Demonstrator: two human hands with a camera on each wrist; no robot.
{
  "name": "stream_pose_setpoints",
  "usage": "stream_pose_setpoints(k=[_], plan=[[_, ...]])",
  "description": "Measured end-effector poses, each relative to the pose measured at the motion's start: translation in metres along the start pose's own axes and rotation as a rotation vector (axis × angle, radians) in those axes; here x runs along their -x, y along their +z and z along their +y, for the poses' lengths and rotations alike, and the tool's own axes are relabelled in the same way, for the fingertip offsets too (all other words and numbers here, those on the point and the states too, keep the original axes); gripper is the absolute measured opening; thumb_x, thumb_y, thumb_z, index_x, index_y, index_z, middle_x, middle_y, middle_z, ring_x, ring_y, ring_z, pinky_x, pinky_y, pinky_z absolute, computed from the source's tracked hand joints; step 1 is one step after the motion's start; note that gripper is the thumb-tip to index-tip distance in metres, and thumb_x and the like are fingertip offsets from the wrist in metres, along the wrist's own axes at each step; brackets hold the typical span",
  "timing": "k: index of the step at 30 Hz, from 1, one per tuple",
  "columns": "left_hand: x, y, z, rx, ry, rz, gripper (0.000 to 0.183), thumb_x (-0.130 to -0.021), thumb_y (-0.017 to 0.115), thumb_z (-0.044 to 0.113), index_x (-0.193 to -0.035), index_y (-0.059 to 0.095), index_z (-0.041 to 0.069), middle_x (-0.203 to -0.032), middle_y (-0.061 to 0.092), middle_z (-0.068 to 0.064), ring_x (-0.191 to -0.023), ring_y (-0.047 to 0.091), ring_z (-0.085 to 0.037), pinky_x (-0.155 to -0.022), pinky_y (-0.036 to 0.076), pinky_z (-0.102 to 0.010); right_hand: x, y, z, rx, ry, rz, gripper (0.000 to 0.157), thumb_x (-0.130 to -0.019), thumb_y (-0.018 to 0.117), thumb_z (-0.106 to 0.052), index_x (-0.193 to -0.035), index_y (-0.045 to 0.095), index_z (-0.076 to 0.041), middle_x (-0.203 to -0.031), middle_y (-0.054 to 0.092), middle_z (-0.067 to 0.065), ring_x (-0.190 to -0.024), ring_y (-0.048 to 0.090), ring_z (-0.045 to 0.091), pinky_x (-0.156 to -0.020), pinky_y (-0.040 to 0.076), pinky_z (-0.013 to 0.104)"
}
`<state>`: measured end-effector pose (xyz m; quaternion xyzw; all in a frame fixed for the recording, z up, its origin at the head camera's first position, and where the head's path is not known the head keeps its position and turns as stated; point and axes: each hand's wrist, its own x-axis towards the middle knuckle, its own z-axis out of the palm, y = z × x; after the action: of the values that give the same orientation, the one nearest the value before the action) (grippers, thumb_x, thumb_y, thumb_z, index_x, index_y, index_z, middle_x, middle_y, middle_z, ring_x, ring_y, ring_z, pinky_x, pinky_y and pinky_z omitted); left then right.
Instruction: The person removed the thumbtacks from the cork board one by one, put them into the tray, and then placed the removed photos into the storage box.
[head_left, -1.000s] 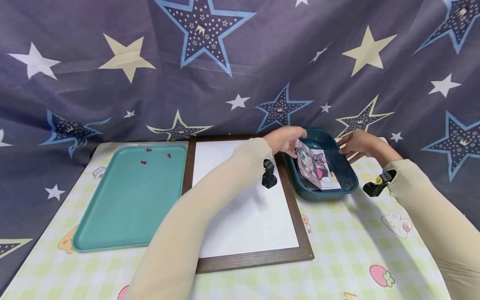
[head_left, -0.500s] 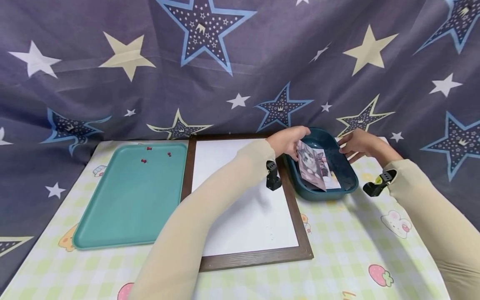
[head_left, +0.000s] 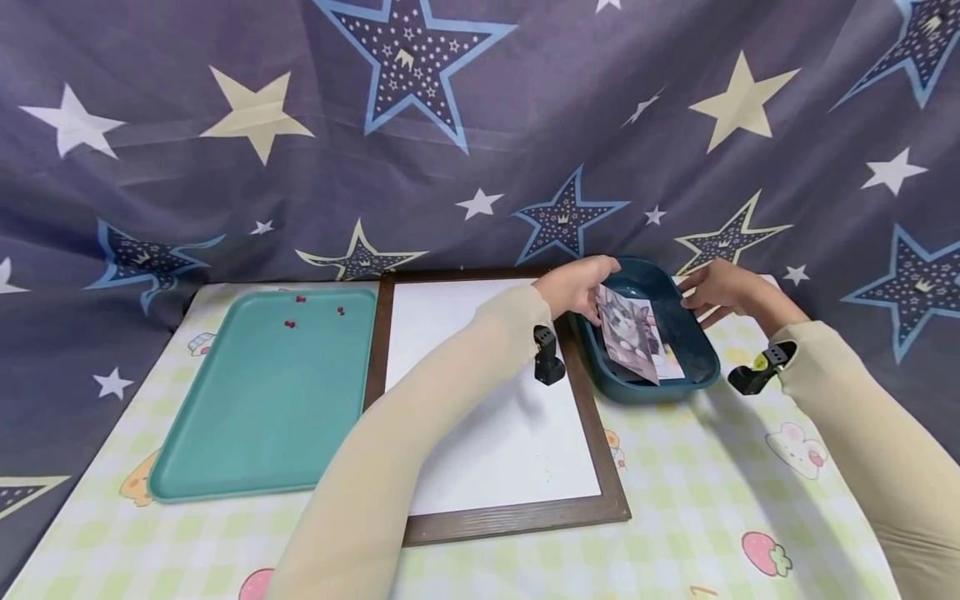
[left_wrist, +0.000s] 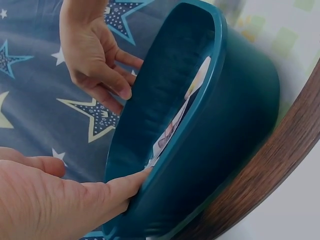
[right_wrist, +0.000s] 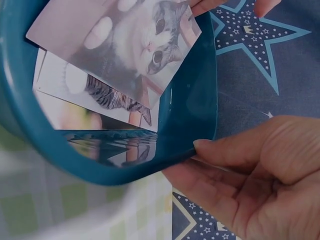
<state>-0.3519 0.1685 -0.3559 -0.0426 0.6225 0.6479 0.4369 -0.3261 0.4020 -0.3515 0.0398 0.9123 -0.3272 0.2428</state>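
A dark teal plastic basin (head_left: 693, 342) stands at the back right of the table. In it a cat photo (head_left: 628, 333) leans at a slant over other photos (right_wrist: 100, 102). My left hand (head_left: 573, 285) reaches over the basin's left rim, its fingers touching the upper edge of the leaning photo. In the left wrist view the thumb of this hand (left_wrist: 65, 195) stays apart from the straight fingers. My right hand (head_left: 723, 287) pinches the basin's right rim; the right wrist view shows the thumb on the rim and fingers outside, below it.
A brown-framed white board (head_left: 510, 442) lies left of the basin, partly under my left forearm. Further left is a teal tray (head_left: 255, 408) holding red push pins (head_left: 290, 324). Behind everything hangs a star-patterned curtain (head_left: 465, 233). A checked cloth (head_left: 675, 492) covers the table.
The leaning photo has shifted slightly right and turned its face more toward the head camera. My left hand has moved a little right with it. My right hand stays on the rim.
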Motion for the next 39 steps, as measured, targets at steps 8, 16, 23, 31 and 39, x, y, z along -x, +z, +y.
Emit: stream_pose_setpoints(k=[8,16,23,31,39], plan=[[-0.0008,0.0016,0.0017,0.002,0.002,-0.006,0.059,-0.111,0.035,0.029,-0.165,0.014,0.017,-0.173,0.006,-0.009,-0.159,0.009,-0.034,-0.129,0.019,-0.054,0.0015,-0.0031,0.0003,0.006,-0.001,-0.003,0.051,-0.103,0.053,-0.002,-0.145,0.036,0.021,-0.143,0.045,0.042,-0.123,0.058,0.053,-0.088,0.062,0.051],[-0.0044,0.0033,0.0033,-0.013,-0.022,0.018,0.058,-0.111,0.038,0.031,-0.164,0.019,0.018,-0.172,0.013,-0.011,-0.158,0.015,-0.034,-0.128,0.022,-0.054,0.0019,-0.0041,0.0015,-0.002,-0.001,-0.007,0.050,-0.103,0.054,-0.001,-0.144,0.037,0.021,-0.139,0.050,0.042,-0.122,0.059,0.052,-0.087,0.062,0.050],[-0.0049,0.0045,0.0040,-0.043,-0.032,-0.013,0.059,-0.111,0.035,0.034,-0.165,0.017,0.018,-0.169,0.023,-0.014,-0.155,0.025,-0.031,-0.129,0.017,-0.055,0.0011,-0.0027,-0.0007,-0.006,-0.015,-0.005,0.049,-0.103,0.052,-0.001,-0.144,0.037,0.022,-0.141,0.047,0.043,-0.123,0.057,0.053,-0.087,0.062,0.051],[-0.0070,0.0064,0.0000,-0.043,-0.067,-0.006,0.060,-0.111,0.037,0.035,-0.164,0.017,0.018,-0.169,0.022,-0.012,-0.155,0.025,-0.032,-0.128,0.017,-0.056,-0.0009,0.0003,-0.0011,-0.015,-0.022,0.012,0.050,-0.101,0.056,0.000,-0.142,0.040,0.022,-0.133,0.057,0.040,-0.102,0.071,0.039,-0.083,0.063,0.049],[-0.0080,0.0076,-0.0047,-0.040,-0.008,-0.011,0.056,-0.111,0.038,0.030,-0.164,0.023,0.020,-0.173,0.006,-0.006,-0.159,0.010,-0.030,-0.126,0.019,-0.063,0.0001,-0.0009,-0.0021,-0.042,-0.021,0.020,0.051,-0.098,0.059,0.001,-0.141,0.041,0.022,-0.103,0.073,0.020,-0.083,0.070,0.019,-0.079,0.064,0.047]])
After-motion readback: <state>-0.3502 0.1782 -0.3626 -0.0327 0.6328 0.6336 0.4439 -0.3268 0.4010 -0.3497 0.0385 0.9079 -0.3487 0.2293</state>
